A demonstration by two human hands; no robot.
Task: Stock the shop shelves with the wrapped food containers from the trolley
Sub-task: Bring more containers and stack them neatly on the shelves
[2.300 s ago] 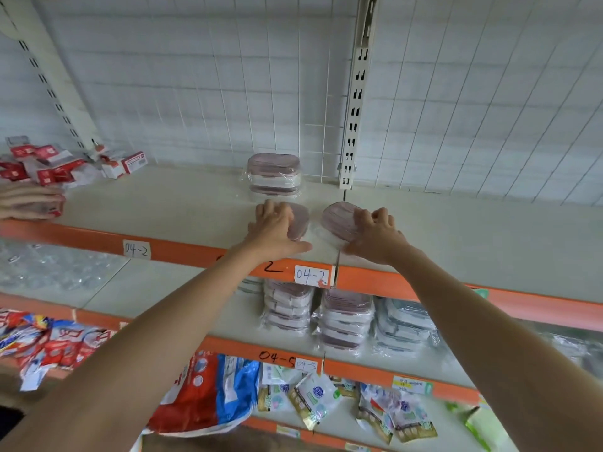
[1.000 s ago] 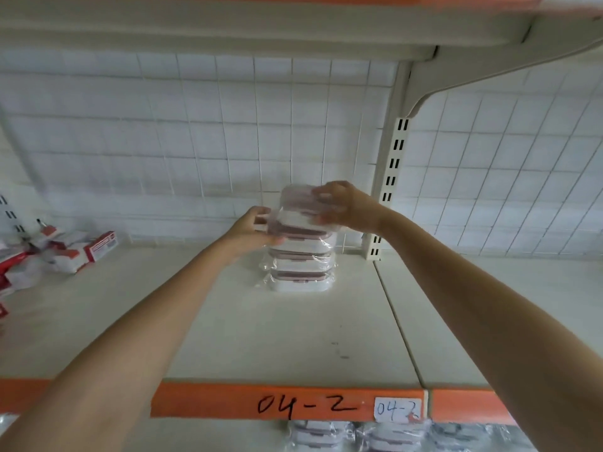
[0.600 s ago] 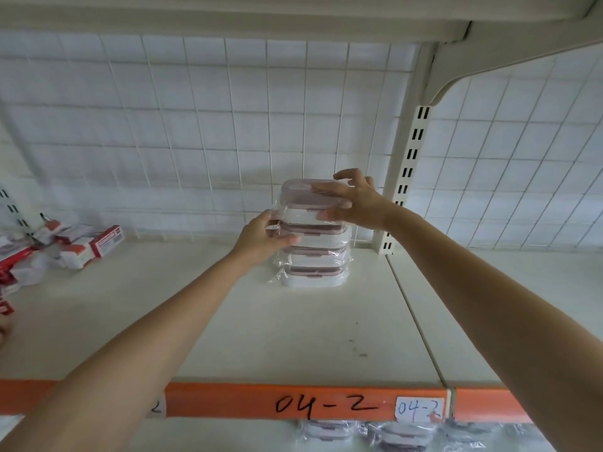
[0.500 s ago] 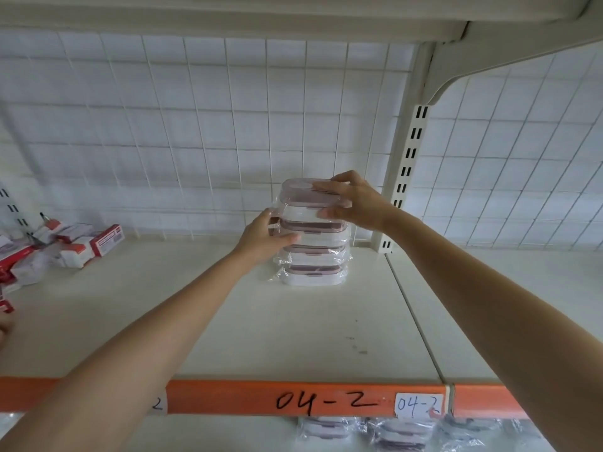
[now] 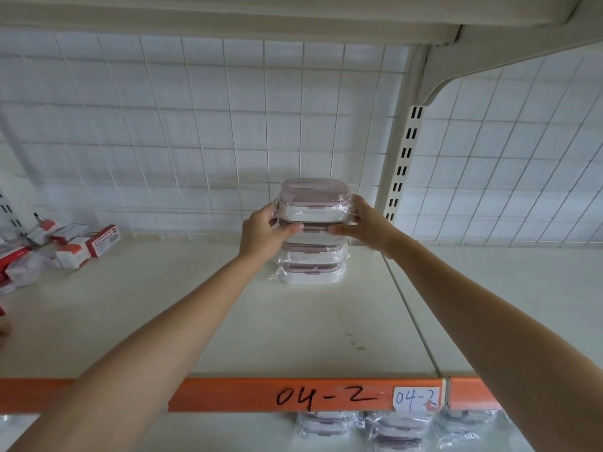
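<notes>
A stack of wrapped food containers (image 5: 311, 256), clear with pink lids, stands near the back of the cream shelf (image 5: 195, 321) marked 04-2. The top wrapped container (image 5: 313, 199) sits on this stack. My left hand (image 5: 262, 234) grips the stack's left side just under the top container, thumb across the front. My right hand (image 5: 367, 225) grips the right side at the same height, thumb pointing inward. The trolley is out of view.
Red and white boxes (image 5: 75, 244) lie at the shelf's back left. A slotted upright post (image 5: 403, 168) and a wire grid back panel (image 5: 195, 125) stand behind the stack. More wrapped containers (image 5: 375, 429) show on the shelf below. Another shelf (image 5: 228, 14) hangs overhead.
Both hands lifted containers from the shelf's front edge onto the back stack. My right hand has come off the top lid and now grips the stack's right side.
</notes>
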